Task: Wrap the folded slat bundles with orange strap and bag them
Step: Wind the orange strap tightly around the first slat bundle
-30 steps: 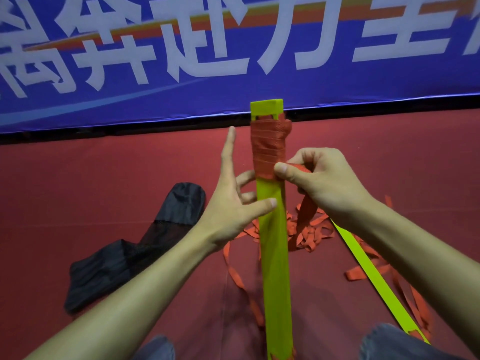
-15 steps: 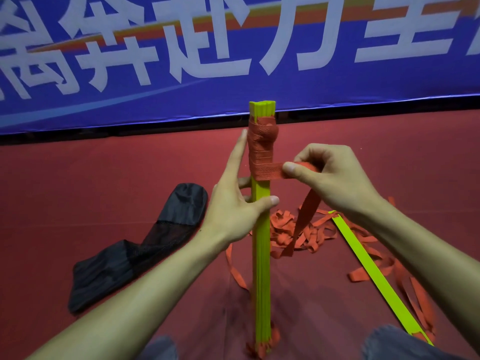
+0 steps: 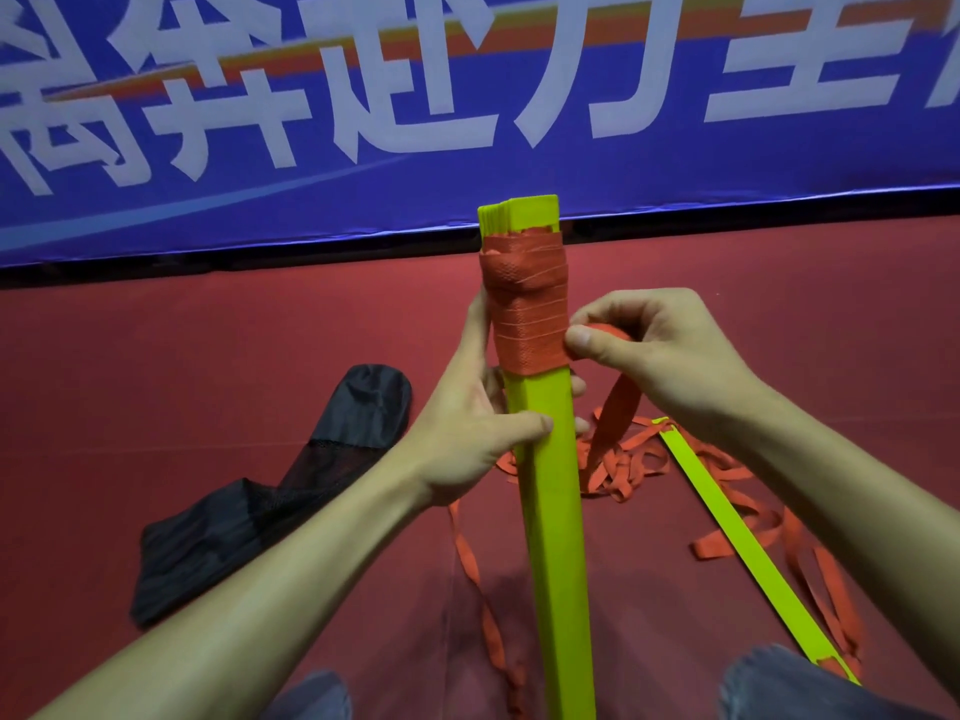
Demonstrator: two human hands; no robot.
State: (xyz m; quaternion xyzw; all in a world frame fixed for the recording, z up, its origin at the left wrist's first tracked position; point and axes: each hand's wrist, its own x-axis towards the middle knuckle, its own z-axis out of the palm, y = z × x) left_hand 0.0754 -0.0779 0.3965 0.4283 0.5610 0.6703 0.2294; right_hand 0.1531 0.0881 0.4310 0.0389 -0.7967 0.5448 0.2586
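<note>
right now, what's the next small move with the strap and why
Probably pass the orange strap behind the slat bundle for another turn just below the wrapped band. The right hand pinches the strap at the band's lower right edge, the left hand grips the bundle just under it, and plenty of loose strap lies on the floor.

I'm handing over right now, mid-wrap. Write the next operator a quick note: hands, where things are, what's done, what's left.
Left hand: grips the upright bundle just below the wrap.
Right hand: pinches the strap at the wrap's right edge.
Loose strap lies piled on the floor; one slat lies at right, the bag at left.
Done: several turns round the bundle's top.
Left: finish the wrap, secure it, bag the bundle.
</note>
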